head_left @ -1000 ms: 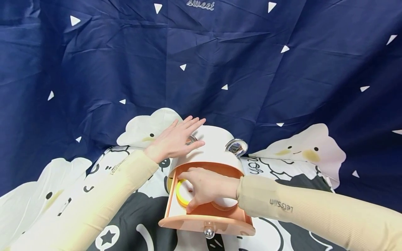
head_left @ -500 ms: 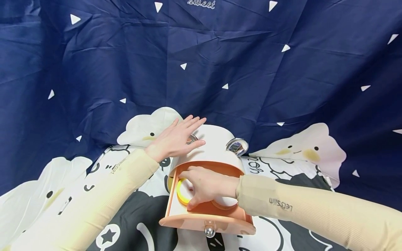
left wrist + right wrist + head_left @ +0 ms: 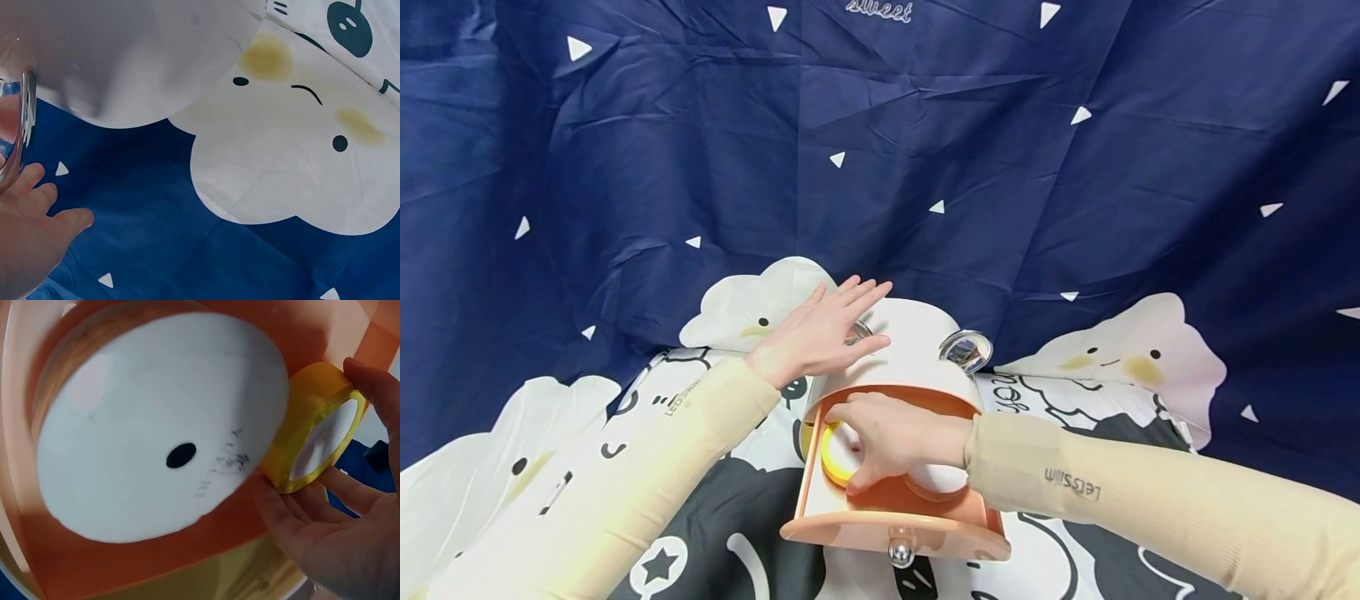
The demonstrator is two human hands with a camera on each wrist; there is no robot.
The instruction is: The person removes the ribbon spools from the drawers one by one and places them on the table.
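Observation:
A white rounded box (image 3: pixel 917 350) has its orange drawer (image 3: pixel 842 533) pulled out toward me. My left hand (image 3: pixel 816 337) rests with spread fingers at the box's upper left, partly covering one of its chrome ears (image 3: pixel 28 119). Inside the drawer, my right hand (image 3: pixel 898 442) grips a roll of yellow tape (image 3: pixel 312 394) by its rim, thumb on one side and fingers on the other. The tape stands at the drawer's left side. Beside it sits a larger roll with a white face (image 3: pixel 119 462) and a dark centre hole, partly hidden by my right hand in the head view.
The drawer front carries a round chrome knob (image 3: pixel 901 552). A second chrome ear (image 3: pixel 966 352) sticks out at the box's right. Underneath lies a cartoon-print cloth (image 3: pixel 760 475), and dark blue fabric (image 3: pixel 880 167) with white triangles covers the back.

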